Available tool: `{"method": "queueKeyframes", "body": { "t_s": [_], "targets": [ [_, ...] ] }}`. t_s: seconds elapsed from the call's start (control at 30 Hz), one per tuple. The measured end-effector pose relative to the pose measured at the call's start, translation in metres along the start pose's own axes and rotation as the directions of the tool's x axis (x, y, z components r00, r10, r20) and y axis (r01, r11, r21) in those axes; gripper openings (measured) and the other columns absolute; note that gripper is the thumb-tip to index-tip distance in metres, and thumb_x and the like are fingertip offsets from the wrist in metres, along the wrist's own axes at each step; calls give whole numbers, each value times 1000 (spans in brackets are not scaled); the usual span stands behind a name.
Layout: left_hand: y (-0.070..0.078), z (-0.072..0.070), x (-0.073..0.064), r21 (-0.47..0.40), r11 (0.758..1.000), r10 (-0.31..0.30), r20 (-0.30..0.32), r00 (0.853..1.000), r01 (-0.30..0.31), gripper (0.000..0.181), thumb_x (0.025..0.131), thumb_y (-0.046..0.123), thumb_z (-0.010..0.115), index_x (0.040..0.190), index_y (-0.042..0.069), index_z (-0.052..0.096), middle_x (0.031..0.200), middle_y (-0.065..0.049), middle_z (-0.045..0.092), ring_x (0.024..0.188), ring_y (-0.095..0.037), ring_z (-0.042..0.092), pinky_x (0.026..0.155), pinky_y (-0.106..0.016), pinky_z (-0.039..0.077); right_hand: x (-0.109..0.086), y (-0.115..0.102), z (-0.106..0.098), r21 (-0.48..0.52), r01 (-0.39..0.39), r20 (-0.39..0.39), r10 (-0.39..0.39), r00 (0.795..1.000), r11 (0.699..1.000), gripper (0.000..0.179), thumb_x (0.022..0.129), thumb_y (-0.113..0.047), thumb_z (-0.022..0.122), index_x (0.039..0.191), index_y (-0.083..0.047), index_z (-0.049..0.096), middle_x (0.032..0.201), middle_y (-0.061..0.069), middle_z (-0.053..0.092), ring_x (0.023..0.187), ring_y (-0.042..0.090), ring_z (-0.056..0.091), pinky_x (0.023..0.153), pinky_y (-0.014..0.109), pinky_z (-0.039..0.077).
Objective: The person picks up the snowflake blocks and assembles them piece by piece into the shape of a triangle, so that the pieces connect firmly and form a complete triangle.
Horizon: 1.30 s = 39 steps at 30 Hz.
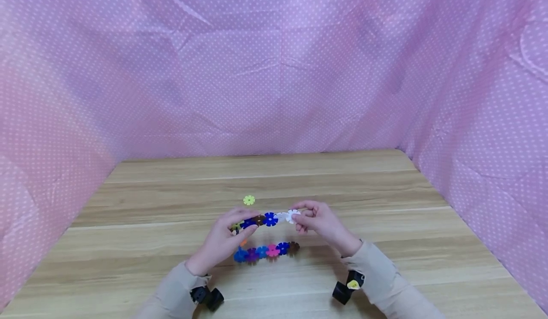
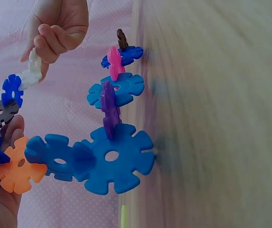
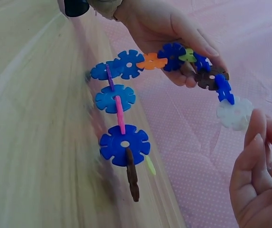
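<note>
A chain of interlocking flower-shaped plastic discs bends into a U between the hands. My left hand (image 1: 222,235) grips its upper strand near a dark blue disc (image 3: 171,56) and a brown disc (image 3: 211,78), thumb in front and fingers behind. At that strand's right end, my right hand (image 1: 321,221) pinches a white disc (image 1: 292,216) between thumb and fingers; a second, whitish disc (image 2: 30,78) links it to a blue one (image 1: 270,219). Past an orange disc (image 2: 19,164), the lower strand runs through blue, purple and pink (image 1: 272,251) discs to a brown end disc (image 1: 293,247), low over the table.
A loose yellow-green disc (image 1: 249,200) lies on the wooden table (image 1: 385,185) just beyond the hands. Pink dotted cloth (image 1: 278,71) hangs around the back and sides. Black wrist cameras (image 1: 342,292) jut out below both cuffs.
</note>
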<state>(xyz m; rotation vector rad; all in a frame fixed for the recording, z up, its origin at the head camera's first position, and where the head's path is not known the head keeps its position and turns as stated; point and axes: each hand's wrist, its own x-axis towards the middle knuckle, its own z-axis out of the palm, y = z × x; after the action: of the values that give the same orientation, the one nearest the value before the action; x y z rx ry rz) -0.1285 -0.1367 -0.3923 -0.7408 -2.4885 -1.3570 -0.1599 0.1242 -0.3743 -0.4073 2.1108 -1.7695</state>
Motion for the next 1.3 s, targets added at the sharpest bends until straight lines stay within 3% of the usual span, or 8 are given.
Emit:
{"method": "queueKeyframes", "body": {
  "t_s": [0.27,0.7,1.1,1.3],
  "targets": [
    [2,-1,-1,19,1000,-5,7,1000,5,27,89,16,66,115,12,68,115,3,66,112,-20,59,94,-49,47,-1,-2,9,27,20,-32,-19,999,999,29,94,-8,57,115,11,54,69,-6,62,62,6,58,63,23,54],
    [2,-1,0,29,1000,-5,-7,1000,5,27,87,15,68,115,13,69,113,4,67,110,-19,60,93,-46,49,3,5,12,176,34,-25,-30,999,984,33,94,-3,50,119,19,47,73,-7,63,63,4,59,64,19,53],
    [3,-1,1,30,999,-25,6,1000,25,28,88,15,67,116,11,68,115,1,66,112,-22,59,94,-48,48,-3,-3,15,98,5,-81,3,997,995,28,93,-4,54,115,14,54,69,-6,63,61,5,58,62,20,52],
    [5,-1,2,49,999,-4,10,1000,3,28,86,13,68,115,13,69,112,2,67,108,-20,60,92,-44,50,-4,-6,18,84,6,-121,4,993,996,27,93,-3,55,114,13,56,67,-4,62,60,8,58,61,21,52]
  ]
}}
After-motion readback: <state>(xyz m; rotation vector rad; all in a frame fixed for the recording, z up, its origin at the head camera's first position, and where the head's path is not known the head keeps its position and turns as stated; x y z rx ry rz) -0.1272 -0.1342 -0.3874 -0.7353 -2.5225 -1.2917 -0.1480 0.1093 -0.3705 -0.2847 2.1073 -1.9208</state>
